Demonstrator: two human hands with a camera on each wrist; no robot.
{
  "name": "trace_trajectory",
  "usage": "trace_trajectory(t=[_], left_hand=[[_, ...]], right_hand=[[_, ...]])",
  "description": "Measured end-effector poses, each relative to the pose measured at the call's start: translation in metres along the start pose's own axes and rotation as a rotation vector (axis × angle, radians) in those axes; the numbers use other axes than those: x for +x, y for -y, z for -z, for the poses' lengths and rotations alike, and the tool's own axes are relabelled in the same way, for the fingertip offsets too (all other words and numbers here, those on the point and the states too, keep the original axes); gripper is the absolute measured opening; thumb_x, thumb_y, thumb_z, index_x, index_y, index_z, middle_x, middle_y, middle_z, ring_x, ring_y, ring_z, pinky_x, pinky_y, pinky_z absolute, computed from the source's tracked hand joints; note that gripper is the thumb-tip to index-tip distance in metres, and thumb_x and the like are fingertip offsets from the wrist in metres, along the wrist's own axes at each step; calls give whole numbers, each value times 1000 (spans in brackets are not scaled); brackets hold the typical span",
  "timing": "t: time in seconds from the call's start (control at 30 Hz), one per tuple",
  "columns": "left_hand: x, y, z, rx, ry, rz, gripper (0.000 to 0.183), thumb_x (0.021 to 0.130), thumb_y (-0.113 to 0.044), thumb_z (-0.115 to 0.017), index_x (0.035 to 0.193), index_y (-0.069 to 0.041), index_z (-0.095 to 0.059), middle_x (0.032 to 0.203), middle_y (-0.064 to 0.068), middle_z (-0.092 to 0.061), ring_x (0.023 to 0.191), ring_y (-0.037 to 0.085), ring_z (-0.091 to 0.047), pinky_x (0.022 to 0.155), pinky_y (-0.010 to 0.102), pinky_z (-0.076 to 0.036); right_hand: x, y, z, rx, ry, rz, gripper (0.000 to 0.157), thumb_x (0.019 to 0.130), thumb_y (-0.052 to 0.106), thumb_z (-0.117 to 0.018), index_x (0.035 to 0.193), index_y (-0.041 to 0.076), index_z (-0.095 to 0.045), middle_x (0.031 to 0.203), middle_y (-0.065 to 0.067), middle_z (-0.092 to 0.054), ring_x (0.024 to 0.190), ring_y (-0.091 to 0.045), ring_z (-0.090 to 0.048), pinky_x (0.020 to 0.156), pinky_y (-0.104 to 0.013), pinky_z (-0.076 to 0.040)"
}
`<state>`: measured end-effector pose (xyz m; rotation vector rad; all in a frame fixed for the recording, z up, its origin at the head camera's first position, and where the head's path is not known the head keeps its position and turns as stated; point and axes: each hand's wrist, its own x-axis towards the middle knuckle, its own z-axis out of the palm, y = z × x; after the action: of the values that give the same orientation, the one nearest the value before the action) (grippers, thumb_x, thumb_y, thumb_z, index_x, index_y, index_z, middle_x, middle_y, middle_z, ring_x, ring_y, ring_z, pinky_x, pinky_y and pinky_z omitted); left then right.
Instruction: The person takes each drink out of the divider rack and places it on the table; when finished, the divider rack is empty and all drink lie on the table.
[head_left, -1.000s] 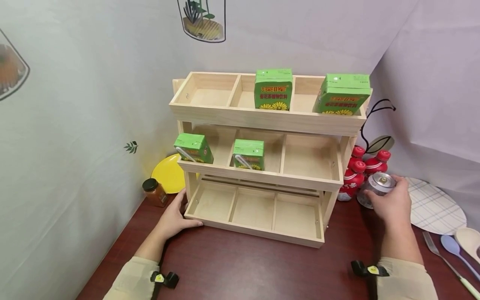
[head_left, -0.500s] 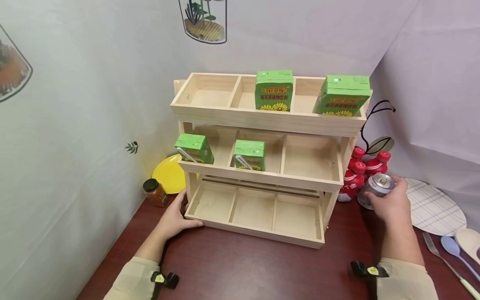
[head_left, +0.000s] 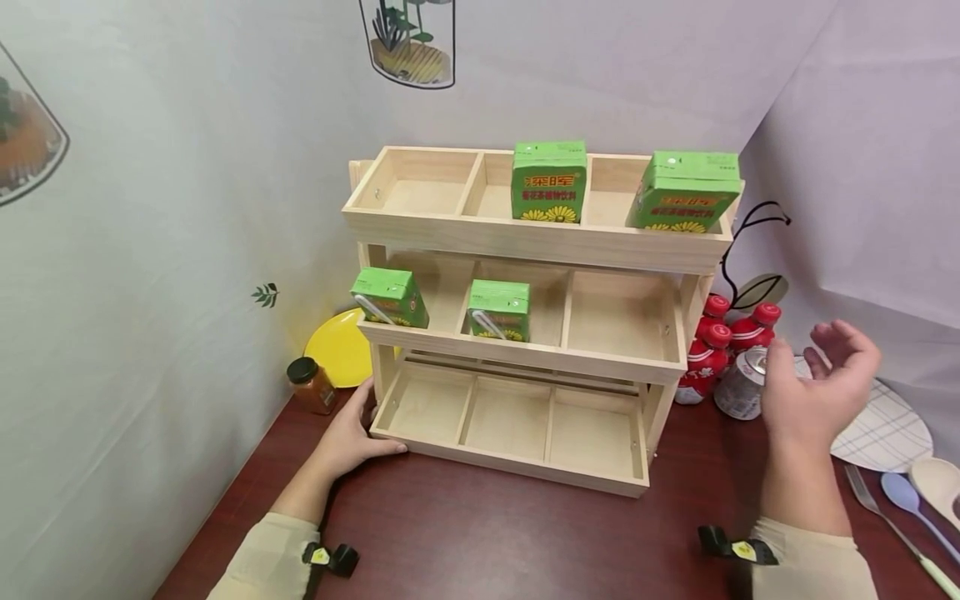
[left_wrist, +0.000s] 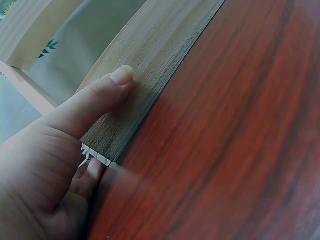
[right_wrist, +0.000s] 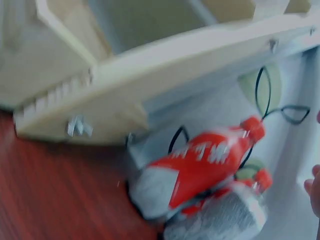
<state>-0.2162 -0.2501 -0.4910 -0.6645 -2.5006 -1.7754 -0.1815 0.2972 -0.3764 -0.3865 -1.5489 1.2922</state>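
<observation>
My left hand (head_left: 347, 440) grips the lower left corner of a three-tier wooden rack (head_left: 540, 242). In the left wrist view its thumb lies on the front board (left_wrist: 150, 65), and the other fingers reach round the end. The right hand (head_left: 821, 400) is raised at the right with nothing in it, its fingers loosely bent and apart. Just left of it stands a silver can (head_left: 737, 390), partly covered by the hand in the head view. Red-capped red bottles (head_left: 703, 365) stand beside the can; the right wrist view shows a bottle (right_wrist: 205, 165) and the can (right_wrist: 220, 220), blurred.
Green drink cartons (head_left: 549, 183) sit in the top and middle tiers. Left of the rack are a yellow plate (head_left: 337, 346) and a dark-lidded jar (head_left: 311, 387). A checked plate (head_left: 888, 429), a fork (head_left: 862, 492) and a blue spoon (head_left: 902, 490) lie at the right.
My right hand has let go of the silver can and moved up and to the right. The can stays by the bottles, and the left hand keeps its place on the rack.
</observation>
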Motion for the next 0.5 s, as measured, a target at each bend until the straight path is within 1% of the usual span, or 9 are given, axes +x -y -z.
trace_trajectory(t=[0.07,0.13,0.27,0.33,0.4,0.5], left_hand=[[0,0,0,4,-3,-5,118,59,-8,-93,153,-12,-23,142,23,-41,121,42,-50,92,39,-49],[0,0,0,9,-5,-6,118,59,-8,-94,153,-12,-23,142,22,-41,121,41,-50,92,37,-49],[1,0,-1,11,-2,-15,117,60,-9,-93,153,-11,-22,142,23,-41,121,42,-50,92,36,-49],[0,0,-2,18,2,-19,117,60,-10,-93,153,-10,-22,142,23,-41,121,41,-50,92,36,-49],[0,0,-2,23,-2,-17,117,60,-11,-93,153,-11,-23,142,23,-41,120,41,-50,91,36,-49],[-1,0,-2,27,-12,-14,116,60,-11,-94,153,-12,-24,141,22,-42,120,41,-51,91,35,-49]], right_hand=[[-5,11,-4,98,-20,61,41,79,-1,-65,118,7,-56,110,-7,-58,108,-21,-55,92,-28,-46],[-11,24,-9,249,-22,109,38,78,-7,-62,114,1,-55,108,-14,-57,105,-27,-56,91,-31,-48],[-26,43,-20,618,21,177,42,72,-19,-58,111,-9,-47,104,-30,-53,98,-39,-58,88,-37,-51],[-35,50,-25,757,66,198,43,70,-23,-58,110,-13,-44,102,-34,-51,94,-41,-60,85,-38,-53],[-46,55,-30,839,128,221,44,69,-27,-57,109,-17,-43,100,-37,-51,90,-42,-62,83,-39,-53],[-62,58,-37,901,250,262,41,68,-30,-56,106,-24,-44,99,-38,-51,89,-41,-63,83,-38,-54]])
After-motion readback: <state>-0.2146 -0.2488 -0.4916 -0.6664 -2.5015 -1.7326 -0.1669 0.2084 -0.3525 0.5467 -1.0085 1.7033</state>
